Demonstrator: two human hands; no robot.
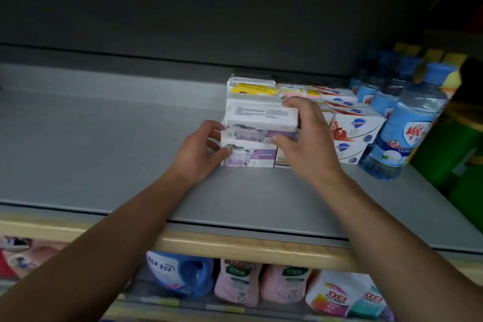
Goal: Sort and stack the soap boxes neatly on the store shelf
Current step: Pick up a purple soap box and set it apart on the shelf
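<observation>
A stack of white and purple soap boxes with a sheep picture (251,155) stands on the grey shelf (104,138). My left hand (201,154) grips the left end of the bottom box. My right hand (305,136) holds the right end of a white soap box (261,115) lying on top of the stack. Behind it stand yellow-labelled white boxes (251,89). Red and white soap boxes (350,128) are stacked to the right.
Blue-capped clear bottles (407,123) stand at the shelf's right end, with green packs (454,154) beyond. The shelf has a wooden front edge (235,246). Below it sit a blue detergent jug (180,272), pink pouches (237,282) and white bottles (337,293).
</observation>
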